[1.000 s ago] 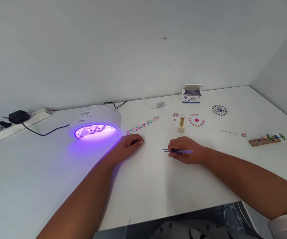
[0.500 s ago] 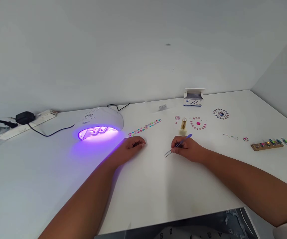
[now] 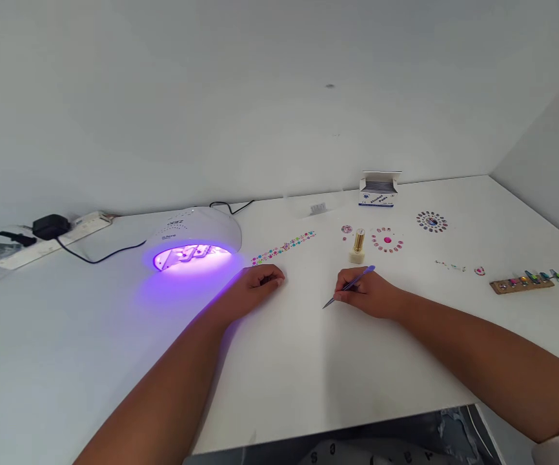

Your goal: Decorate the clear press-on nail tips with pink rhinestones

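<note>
My right hand (image 3: 364,292) grips a pair of tweezers (image 3: 356,278) with a blue handle end, like a pen. Their tips are pressed together, pointing down and left just over the white table (image 3: 279,381). Nothing shows between the tips. A cream bottle with a gold cap (image 3: 358,243) stands right behind this hand. My left hand (image 3: 255,287) rests on the table with its fingers curled in, and I see nothing in it. Beside it glows a white nail lamp (image 3: 197,231) with purple light. A strip of colourful flower pieces (image 3: 284,248) lies just behind the left hand.
An alcohol pads box (image 3: 377,189) stands open at the back. Rings of pink gems (image 3: 387,240) and darker gems (image 3: 431,221) lie at the right. Farther right is a brown strip holding decorated nail tips (image 3: 526,284). A power strip (image 3: 61,239) with cables lies at the left.
The tweezers' tips, apart before, have come together, and my right hand has dipped very slightly. My left hand stays in the same place.
</note>
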`<state>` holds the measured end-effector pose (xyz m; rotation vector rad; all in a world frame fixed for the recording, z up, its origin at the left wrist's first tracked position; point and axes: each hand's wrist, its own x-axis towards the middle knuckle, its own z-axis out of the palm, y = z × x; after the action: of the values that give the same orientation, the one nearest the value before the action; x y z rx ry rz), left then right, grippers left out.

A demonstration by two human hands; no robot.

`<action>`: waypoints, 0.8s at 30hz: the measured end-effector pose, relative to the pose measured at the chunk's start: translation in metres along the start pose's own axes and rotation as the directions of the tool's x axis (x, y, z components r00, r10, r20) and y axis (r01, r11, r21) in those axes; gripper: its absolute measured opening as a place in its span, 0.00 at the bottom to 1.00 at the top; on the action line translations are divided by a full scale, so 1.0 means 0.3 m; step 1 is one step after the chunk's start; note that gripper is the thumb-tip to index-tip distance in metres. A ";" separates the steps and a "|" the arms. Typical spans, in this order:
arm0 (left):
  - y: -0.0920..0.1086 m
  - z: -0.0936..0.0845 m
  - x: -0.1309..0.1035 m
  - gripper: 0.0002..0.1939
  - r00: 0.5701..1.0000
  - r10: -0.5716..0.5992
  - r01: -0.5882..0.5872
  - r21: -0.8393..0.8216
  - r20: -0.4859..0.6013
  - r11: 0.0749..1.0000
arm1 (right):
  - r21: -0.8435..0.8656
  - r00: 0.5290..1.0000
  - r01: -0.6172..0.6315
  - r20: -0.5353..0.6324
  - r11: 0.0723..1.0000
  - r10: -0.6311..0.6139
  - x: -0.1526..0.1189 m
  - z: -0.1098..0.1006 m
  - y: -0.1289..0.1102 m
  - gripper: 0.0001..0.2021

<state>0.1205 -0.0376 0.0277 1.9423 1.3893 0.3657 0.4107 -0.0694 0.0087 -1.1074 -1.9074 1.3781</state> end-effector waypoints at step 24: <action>0.007 -0.002 0.000 0.14 1.000 0.003 -0.002 -0.024 0.002 1.000 | -0.134 0.969 0.241 -0.018 0.961 -0.245 -0.002 0.009 -0.001 0.09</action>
<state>0.1216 -0.0378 0.0295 1.9248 1.3754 0.3797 0.4087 -0.0712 0.0082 -0.9122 -2.0548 1.1071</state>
